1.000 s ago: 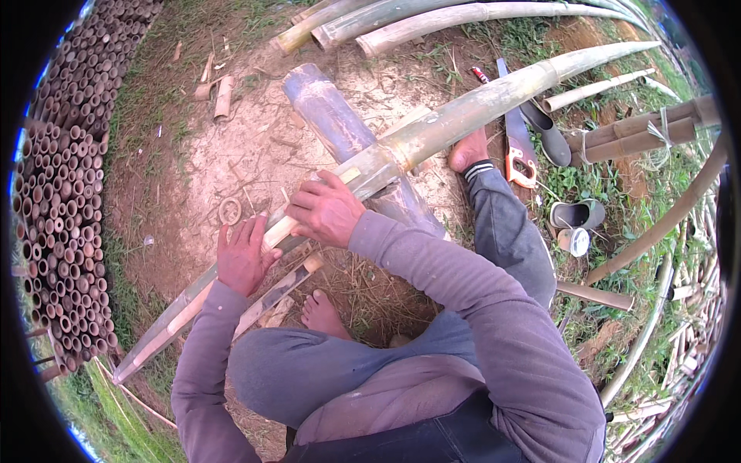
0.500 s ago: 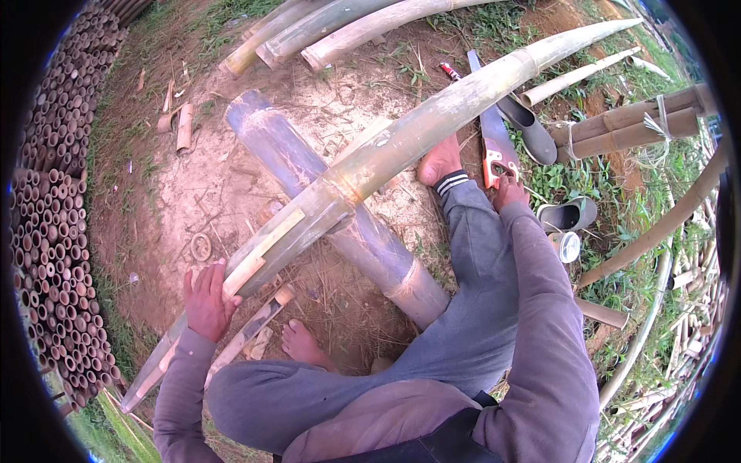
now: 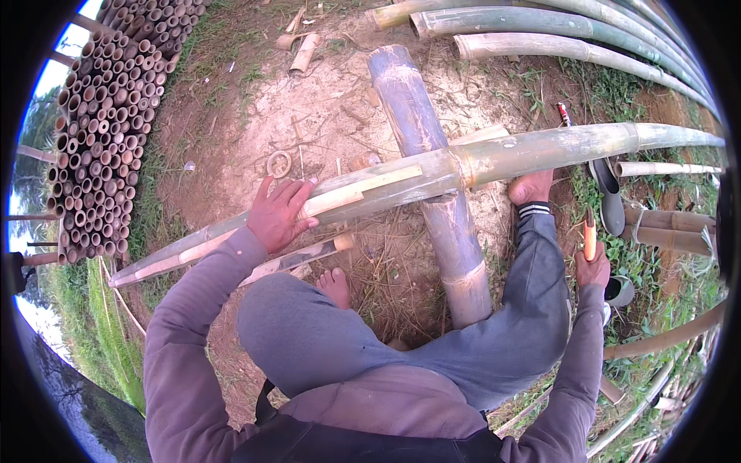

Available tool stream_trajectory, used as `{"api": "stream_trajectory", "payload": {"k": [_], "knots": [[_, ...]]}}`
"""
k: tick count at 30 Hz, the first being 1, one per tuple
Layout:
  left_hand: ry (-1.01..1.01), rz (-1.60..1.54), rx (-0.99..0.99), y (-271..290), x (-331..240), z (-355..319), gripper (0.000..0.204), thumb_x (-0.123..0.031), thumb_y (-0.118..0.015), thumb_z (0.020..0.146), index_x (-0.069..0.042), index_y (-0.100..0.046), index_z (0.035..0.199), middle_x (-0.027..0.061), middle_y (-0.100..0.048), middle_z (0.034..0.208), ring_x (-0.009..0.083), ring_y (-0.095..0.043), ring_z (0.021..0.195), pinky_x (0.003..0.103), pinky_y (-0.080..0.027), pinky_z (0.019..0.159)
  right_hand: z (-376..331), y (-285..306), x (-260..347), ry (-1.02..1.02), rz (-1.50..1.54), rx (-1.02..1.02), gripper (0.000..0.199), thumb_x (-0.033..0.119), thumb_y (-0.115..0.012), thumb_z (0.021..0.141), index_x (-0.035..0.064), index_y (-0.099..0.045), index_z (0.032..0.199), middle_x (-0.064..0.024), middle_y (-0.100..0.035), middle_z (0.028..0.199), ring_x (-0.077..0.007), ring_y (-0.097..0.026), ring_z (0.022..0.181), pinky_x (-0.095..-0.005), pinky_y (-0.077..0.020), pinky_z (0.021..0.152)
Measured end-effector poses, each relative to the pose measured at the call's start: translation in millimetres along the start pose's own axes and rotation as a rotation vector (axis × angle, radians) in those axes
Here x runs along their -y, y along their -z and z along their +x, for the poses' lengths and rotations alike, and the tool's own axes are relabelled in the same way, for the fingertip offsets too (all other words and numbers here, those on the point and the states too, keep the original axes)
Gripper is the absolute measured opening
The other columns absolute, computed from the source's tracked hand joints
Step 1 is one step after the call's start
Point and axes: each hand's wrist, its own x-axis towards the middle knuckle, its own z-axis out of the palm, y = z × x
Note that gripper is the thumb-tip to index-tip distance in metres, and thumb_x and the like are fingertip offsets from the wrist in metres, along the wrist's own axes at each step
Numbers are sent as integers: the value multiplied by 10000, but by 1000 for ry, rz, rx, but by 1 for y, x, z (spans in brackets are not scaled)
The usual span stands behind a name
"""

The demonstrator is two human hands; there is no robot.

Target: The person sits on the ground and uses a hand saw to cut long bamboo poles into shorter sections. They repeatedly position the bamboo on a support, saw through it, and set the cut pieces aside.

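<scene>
- Across the thick log (image 3: 432, 201), a long bamboo pole (image 3: 494, 158) lies slanted; left hand (image 3: 279, 210) presses flat on it, grip open.
- Right hand (image 3: 593, 266) closes around an orange-handled tool (image 3: 590, 235), beside the knee.
- Bare dirt (image 3: 324, 116) opens beyond; stacked bamboo tubes (image 3: 100, 131) wall the left edge.

Soft, even daylight fills the scene, as under an overcast sky; shadows are faint and diffuse, only a weak darkening under the long bamboo pole (image 3: 432, 174) and beneath the thick log (image 3: 432, 177); the pale bare ground (image 3: 309, 108) at the far middle is the brightest patch, near washed out; a strip of sky at the far left edge is blown white; focus is sharp at centre, softer toward the rim; fisheye bending curves the poles strongly at the right; a black circular vignette frames everything.
</scene>
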Motion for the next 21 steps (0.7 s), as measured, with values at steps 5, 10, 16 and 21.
{"api": "stream_trajectory", "payload": {"k": [5,10,16,21], "knots": [[7,37,-27,1,-2,-1,747,-578,-522,1045,-132,-373,1626,137,-595,1476,318,-533,1409,608,-234,1247,-140,105,-16,64,586,-201,165,145,-689,956,1,-608,957,-66,-619,772,-176,-601,699,-353,-494,675],[-6,8,-35,-2,-1,-1,718,-583,-483,1069,-122,-386,1611,158,-604,1476,341,-548,1401,618,-251,1238,-287,154,-5,3,1031,-222,239,230,-726,1019,19,-616,1042,11,-535,780,-46,-490,620,-190,-395,559],[15,2,0,-4,0,0,719,-622,-412,1082,-142,-374,1615,159,-625,1455,342,-566,1386,620,-277,1227,-392,117,55,219,871,-272,528,523,-742,970,3,-649,972,-22,-584,739,-116,-577,622,-282,-453,578],[38,-10,13,-4,0,0,761,-680,-338,1080,-169,-328,1644,154,-631,1454,340,-573,1386,615,-271,1244,-415,85,86,460,957,-128,344,272,-852,869,19,-658,998,-117,-648,783,-269,-630,612,-380,-477,578]]}}
